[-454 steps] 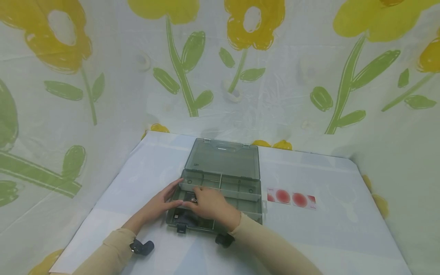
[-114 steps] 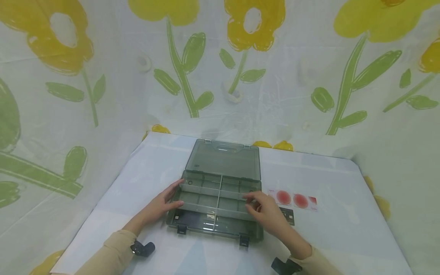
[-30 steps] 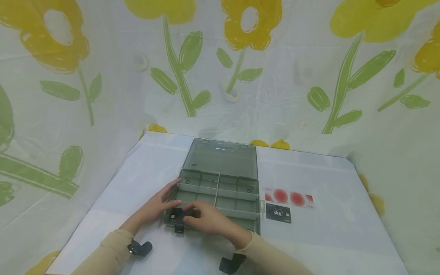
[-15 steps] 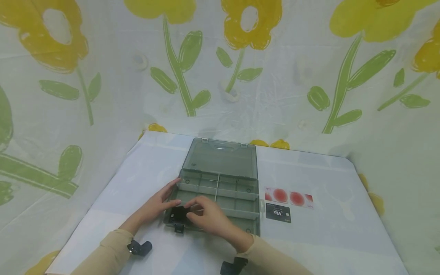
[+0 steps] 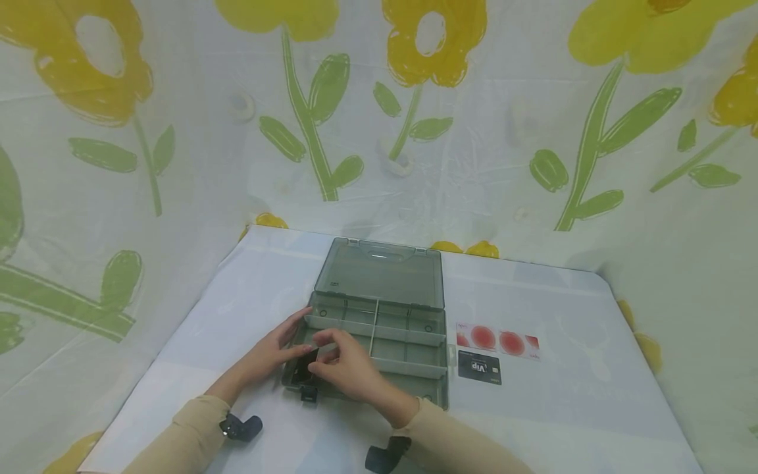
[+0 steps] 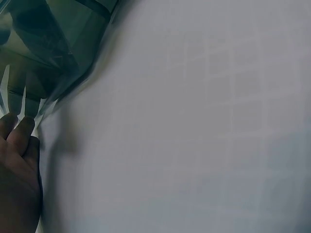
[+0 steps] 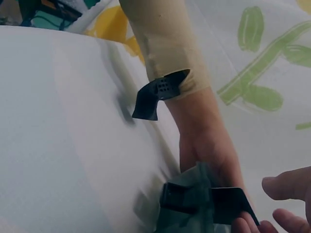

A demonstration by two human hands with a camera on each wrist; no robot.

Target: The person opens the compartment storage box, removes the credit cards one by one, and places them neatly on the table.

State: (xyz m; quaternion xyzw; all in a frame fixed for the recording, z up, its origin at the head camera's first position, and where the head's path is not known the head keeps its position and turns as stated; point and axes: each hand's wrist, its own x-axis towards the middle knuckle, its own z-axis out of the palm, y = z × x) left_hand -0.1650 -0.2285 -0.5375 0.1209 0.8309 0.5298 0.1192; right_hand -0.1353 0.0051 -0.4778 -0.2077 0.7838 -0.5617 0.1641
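A smoky translucent divided storage box (image 5: 408,352) lies with its lid (image 5: 381,273) thrown back in the head view. My right hand (image 5: 349,368) reaches over its front left compartment, thumb and fingers pinching the edge of a black card (image 5: 304,368). The card stands tilted up on its left end; in the right wrist view the black card (image 7: 227,201) rises above the box wall, close to my right hand (image 7: 291,194). My left hand (image 5: 269,355) rests along the box's left side, fingers stretched, thumb near the card's top; in the left wrist view, the left hand's (image 6: 19,160) fingertips meet the box edge (image 6: 80,80).
Right of the box, a black card marked Vip (image 5: 480,367) lies flat on the white table (image 5: 568,408). Behind it are two red and white cards: one nearer the box (image 5: 482,337), one farther right (image 5: 514,343). A flowered curtain (image 5: 474,164) encloses the back and sides.
The Vip card has gone from the middle left compartment to the table at right. My right hand has come back left, and the front black card has tilted up. My left hand stays put.
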